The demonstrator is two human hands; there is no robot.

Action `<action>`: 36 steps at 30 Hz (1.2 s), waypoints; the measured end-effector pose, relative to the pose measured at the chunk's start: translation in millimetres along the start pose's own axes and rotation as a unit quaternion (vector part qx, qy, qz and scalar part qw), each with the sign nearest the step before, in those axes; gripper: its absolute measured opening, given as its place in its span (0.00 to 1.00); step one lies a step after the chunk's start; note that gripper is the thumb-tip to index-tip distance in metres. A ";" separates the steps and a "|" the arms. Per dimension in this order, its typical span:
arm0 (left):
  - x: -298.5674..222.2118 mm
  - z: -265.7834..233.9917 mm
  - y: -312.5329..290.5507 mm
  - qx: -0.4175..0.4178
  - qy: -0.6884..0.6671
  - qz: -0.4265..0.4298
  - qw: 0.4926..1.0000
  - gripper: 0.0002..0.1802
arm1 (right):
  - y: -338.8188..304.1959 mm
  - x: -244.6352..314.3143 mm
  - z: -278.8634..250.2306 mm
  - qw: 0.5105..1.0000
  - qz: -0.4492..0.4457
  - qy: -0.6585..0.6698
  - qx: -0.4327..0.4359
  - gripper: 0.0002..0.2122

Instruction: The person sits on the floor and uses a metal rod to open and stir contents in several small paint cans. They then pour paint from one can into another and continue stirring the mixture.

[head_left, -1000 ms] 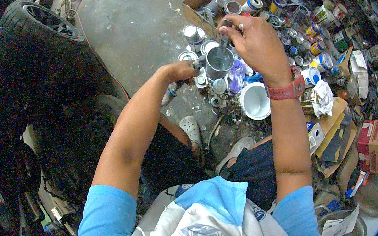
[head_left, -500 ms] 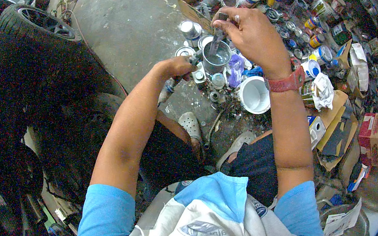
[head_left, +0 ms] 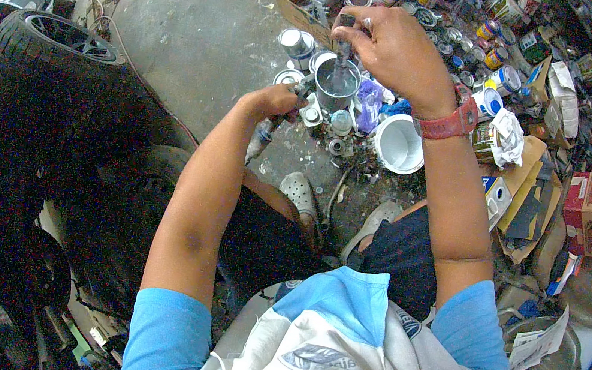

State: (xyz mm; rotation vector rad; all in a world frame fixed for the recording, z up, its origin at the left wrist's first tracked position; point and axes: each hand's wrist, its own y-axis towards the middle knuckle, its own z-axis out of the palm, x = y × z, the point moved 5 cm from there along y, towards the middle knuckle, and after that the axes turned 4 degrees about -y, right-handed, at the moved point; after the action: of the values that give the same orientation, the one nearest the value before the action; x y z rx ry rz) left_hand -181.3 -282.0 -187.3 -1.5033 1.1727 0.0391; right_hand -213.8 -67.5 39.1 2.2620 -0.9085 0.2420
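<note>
My left hand (head_left: 275,102) is closed around the grip of what looks like a spray gun (head_left: 259,142), whose taped lower end sticks out below the fist. Right beside that hand is an open round metal cup (head_left: 335,98) with greyish liquid inside; the join between cup and gun is partly hidden by my fingers. Over the cup, my right hand (head_left: 398,52) pinches the dark top of a flat stirring stick (head_left: 342,59). The stick stands nearly upright, its lower end down in the cup.
A white tub (head_left: 400,145), purple cloth (head_left: 369,108) and small bottles surround the cup. Paint cans (head_left: 297,43) and a cardboard box (head_left: 308,14) stand beyond, with many more cans rightward. A car wheel (head_left: 63,37) lies at left; a hose (head_left: 138,72) crosses the floor.
The stick has shifted slightly toward the middle of the cup, still in my right hand. My left hand keeps its hold, and the whole view has moved only a little.
</note>
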 end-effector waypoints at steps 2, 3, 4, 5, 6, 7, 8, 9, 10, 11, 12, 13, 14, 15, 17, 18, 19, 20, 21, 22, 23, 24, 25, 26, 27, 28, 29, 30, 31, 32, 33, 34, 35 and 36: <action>1.1 -1.4 1.1 -0.004 0.000 0.001 1.000 0.23 | -0.3 -0.7 0.1 1.000 0.002 -0.005 0.002 0.10; 1.7 -1.4 2.0 -0.004 -0.001 0.003 1.000 0.23 | -0.3 -1.0 0.5 1.000 0.004 0.010 0.001 0.10; 2.3 -1.2 2.9 -0.005 0.001 0.003 1.000 0.23 | -0.1 -0.5 0.3 1.000 -0.003 0.021 -0.004 0.10; 2.9 -1.0 3.7 -0.006 0.004 0.002 1.000 0.23 | 0.0 -1.1 1.0 1.000 0.002 0.015 -0.004 0.10; 3.0 -0.7 4.0 -0.008 -0.003 0.005 1.000 0.23 | 0.1 -0.9 1.0 1.000 -0.001 0.005 -0.009 0.10; 2.7 -0.4 4.2 -0.010 -0.010 0.007 1.000 0.22 | 0.3 -0.6 1.1 1.000 -0.005 -0.004 -0.013 0.10; 2.8 -0.9 4.1 -0.019 -0.013 0.003 1.000 0.22 | 0.4 -0.6 1.3 1.000 -0.005 0.004 -0.015 0.09; 1.9 -0.2 3.7 -0.014 -0.017 0.006 1.000 0.22 | 0.5 -0.5 1.5 1.000 -0.006 0.012 -0.016 0.09; 1.3 0.0 3.3 -0.015 -0.016 0.003 1.000 0.22 | 0.6 -0.5 1.3 1.000 -0.006 0.019 -0.017 0.09; 0.9 0.1 2.6 -0.018 -0.016 0.000 1.000 0.22 | 0.3 -1.0 2.0 1.000 0.000 0.020 -0.006 0.09; 0.2 0.2 2.1 -0.014 -0.011 -0.002 1.000 0.22 | 0.3 -1.7 2.6 1.000 0.007 0.020 0.006 0.09; -0.1 0.1 1.7 -0.011 -0.005 -0.003 1.000 0.21 | 0.1 -2.5 3.0 1.000 0.017 0.019 0.016 0.09; 0.2 -0.5 1.5 -0.013 0.003 -0.006 1.000 0.21 | 0.2 -1.3 1.5 1.000 0.010 0.020 0.006 0.09; 0.7 -0.6 1.8 -0.012 -0.001 -0.007 1.000 0.21 | 0.3 -0.4 -0.1 1.000 0.005 0.019 -0.007 0.09; 3.3 -1.7 3.7 -0.021 -0.004 -0.011 1.000 0.20 | 0.2 0.1 0.0 1.000 0.008 0.023 -0.001 0.10; 4.6 -1.9 5.3 -0.018 -0.002 -0.009 1.000 0.20 | -0.1 -0.4 1.7 0.999 0.016 0.028 0.019 0.10; 5.9 -2.4 7.0 -0.015 0.000 -0.008 1.000 0.20 | -0.2 -0.6 2.7 0.999 0.019 0.040 0.031 0.10; 7.5 -3.0 8.6 -0.016 0.004 -0.009 1.000 0.20 | 0.0 -0.1 1.7 1.000 0.015 0.020 0.016 0.10; 7.9 -2.5 9.7 -0.010 0.000 0.000 1.000 0.20 | 0.2 0.8 0.0 1.000 0.007 0.007 -0.006 0.10; 8.0 -2.2 10.2 -0.008 -0.002 0.007 1.000 0.21 | 0.4 1.6 -1.9 1.000 -0.002 -0.006 -0.028 0.10; 8.2 -2.3 10.1 -0.011 0.002 0.007 1.000 0.21 | 0.5 0.9 -0.6 1.000 0.003 0.012 -0.017 0.10; 7.5 -2.0 9.4 -0.009 -0.002 0.012 1.000 0.21 | 0.5 0.2 0.4 1.000 0.007 0.030 -0.005 0.10; 6.9 -2.2 8.0 -0.012 0.000 0.010 1.000 0.21 | 0.6 -0.6 1.0 0.999 0.012 0.044 0.003 0.10; 6.0 -2.5 6.0 -0.017 0.003 0.008 1.000 0.21 | 0.2 0.1 0.0 0.999 0.007 0.032 -0.005 0.10; 5.0 -2.1 3.8 -0.015 0.014 0.003 1.000 0.21 | 0.0 0.9 -1.2 1.000 0.003 0.015 -0.015 0.10; 3.6 -2.2 1.9 -0.016 0.027 -0.001 1.000 0.21 | -0.1 1.6 -2.7 1.000 -0.001 -0.001 -0.025 0.10; 1.8 -2.9 0.4 -0.017 0.039 -0.004 0.999 0.21 | -0.1 0.7 -1.4 1.000 0.010 0.012 -0.006 0.10; 0.3 -3.2 -0.6 -0.014 0.040 -0.007 0.999 0.21 | -0.1 0.1 0.3 0.999 0.022 0.025 0.013 0.09; -0.7 -3.8 -1.3 -0.011 0.041 -0.010 0.999 0.22 | -0.2 0.5 0.4 0.998 0.021 0.051 0.022 0.09; -0.5 -4.4 -1.9 -0.012 0.046 -0.016 0.999 0.22 | 0.6 0.4 0.2 0.999 0.026 0.028 0.017 0.09; -1.4 -4.3 -1.7 -0.008 0.047 -0.008 0.999 0.22 | 1.3 1.3 -1.1 1.000 0.019 0.018 0.001 0.09; -1.1 -4.6 -1.4 -0.008 0.051 -0.002 0.999 0.22 | 1.3 1.9 -3.0 1.000 0.012 0.008 -0.015 0.09; -0.1 -4.8 -0.7 -0.009 0.056 0.002 0.998 0.23 | 1.5 1.8 -1.6 1.000 0.012 0.017 -0.004 0.09; 1.0 -3.9 0.8 -0.010 0.041 0.006 0.999 0.23 | 0.8 1.2 -1.1 1.000 0.012 0.026 0.007 0.09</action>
State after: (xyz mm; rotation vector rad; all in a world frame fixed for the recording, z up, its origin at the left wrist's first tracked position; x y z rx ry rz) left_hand -183.5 -285.5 -187.2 -1.5275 1.2498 -0.0028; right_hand -213.4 -67.8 40.8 2.2475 -0.9110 0.3175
